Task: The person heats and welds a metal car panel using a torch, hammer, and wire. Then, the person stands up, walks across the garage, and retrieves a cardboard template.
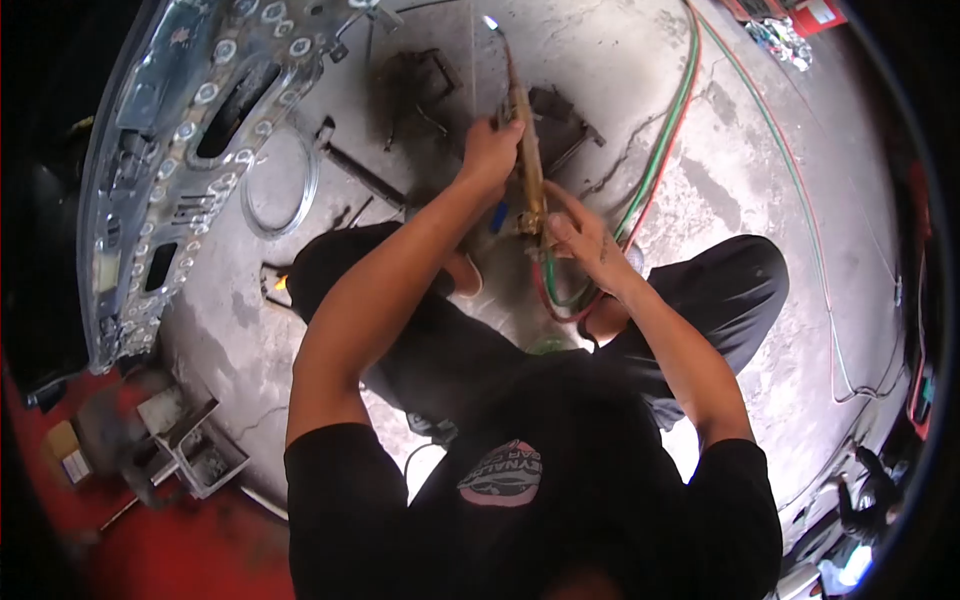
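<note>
Holding a brass gas torch (528, 150) by its body, the person sits or crouches over the concrete floor (720, 190), knees apart. A bright spot (490, 22) shows at the torch's tip, probably a flame, though glare makes it hard to be sure. If it is lit, a careless swing could scorch whatever lies near the torch, from the dark metal pieces (415, 85) on its left to the person's own legs. The red and green hoses (672, 130) loop beneath the torch's rear end, close to the right foot (606, 318); a snag there could jerk the nozzle off line or strain the fittings. Bare skin without gloves leaves little margin for heat or sparks.

The torch lies within the left grip (490, 155), closed around the middle of its body, tip pointing away from the person. The right grip (582, 240) is at its rear end, beside the valves (530, 222), fingers loosely bent; whether they pinch a valve cannot be told. Left of the torch are a wire coil (250, 200) and a perforated metal panel (175, 170).
</note>
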Available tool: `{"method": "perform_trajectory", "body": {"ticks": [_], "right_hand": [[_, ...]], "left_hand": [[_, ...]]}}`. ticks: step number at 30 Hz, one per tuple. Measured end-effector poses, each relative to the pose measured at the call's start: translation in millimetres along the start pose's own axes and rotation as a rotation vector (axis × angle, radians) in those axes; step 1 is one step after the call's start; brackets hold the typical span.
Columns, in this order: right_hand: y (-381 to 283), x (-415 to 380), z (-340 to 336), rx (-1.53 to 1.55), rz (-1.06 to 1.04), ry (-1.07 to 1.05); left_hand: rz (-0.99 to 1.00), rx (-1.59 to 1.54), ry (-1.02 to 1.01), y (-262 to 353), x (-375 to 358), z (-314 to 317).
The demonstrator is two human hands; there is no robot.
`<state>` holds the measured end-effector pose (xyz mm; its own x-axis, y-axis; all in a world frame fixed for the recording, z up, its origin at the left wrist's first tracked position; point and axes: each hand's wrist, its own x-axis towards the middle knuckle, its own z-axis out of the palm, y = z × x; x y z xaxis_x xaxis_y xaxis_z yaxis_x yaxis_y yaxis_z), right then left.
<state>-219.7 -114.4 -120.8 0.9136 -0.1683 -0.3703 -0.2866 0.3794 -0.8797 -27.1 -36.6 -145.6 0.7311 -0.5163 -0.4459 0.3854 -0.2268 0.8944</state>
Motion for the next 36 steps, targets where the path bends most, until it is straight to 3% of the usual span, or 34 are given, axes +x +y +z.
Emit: {"method": "perform_trajectory", "body": {"ticks": [1,4,6,8,11,15,16,17,20,23,26,27,30,33,36], "right_hand": [[2,-5,3,-0.104,-0.084,0.038],[3,-10,8,-0.042,-0.137,0.181],[-17,-18,0,0.027,-0.080,0.288],[-39,-24,-22,-0.058,-0.047,0.336],[-60,-30,-72,-0.260,-0.148,0.441],[-87,-32,-123,-0.322,-0.233,0.520],[-90,-28,-126,-0.258,-0.263,0.530],[-95,-24,-122,-0.145,-0.254,0.567],[-106,-20,-114,0.035,-0.267,0.661],[-111,-25,-110,0.059,-0.255,0.643],[-114,-24,-106,0.033,-0.215,0.612],[-114,-23,-104,0.023,-0.202,0.592],[-113,-19,-100,-0.040,-0.126,0.524],[-107,-16,-94,-0.223,-0.108,0.470],[-108,-12,-87,-0.162,-0.061,0.398]], "left_hand": [[-0.010,-0.005,-0.009,-3,-2,4],[-0.022,-0.013,-0.026,13,-10,27],[-0.020,-0.020,-0.011,32,-21,48],[0.276,0.375,-0.038,-6,30,34],[0.363,0.715,0.034,-17,45,38],[0.431,0.930,0.094,-99,77,33],[0.710,0.983,0.150,-131,82,32],[0.526,1.023,0.004,-131,77,35],[0.859,0.913,-0.043,-195,83,25],[0.794,0.922,-0.014,-193,74,10],[0.325,0.957,0.298,-190,72,-7],[0.404,1.059,0.422,-207,78,-19],[0.075,1.117,0.199,-218,89,-47],[0.041,1.143,0.060,-229,105,-59],[0.303,1.102,0.240,-240,104,-68]]}}
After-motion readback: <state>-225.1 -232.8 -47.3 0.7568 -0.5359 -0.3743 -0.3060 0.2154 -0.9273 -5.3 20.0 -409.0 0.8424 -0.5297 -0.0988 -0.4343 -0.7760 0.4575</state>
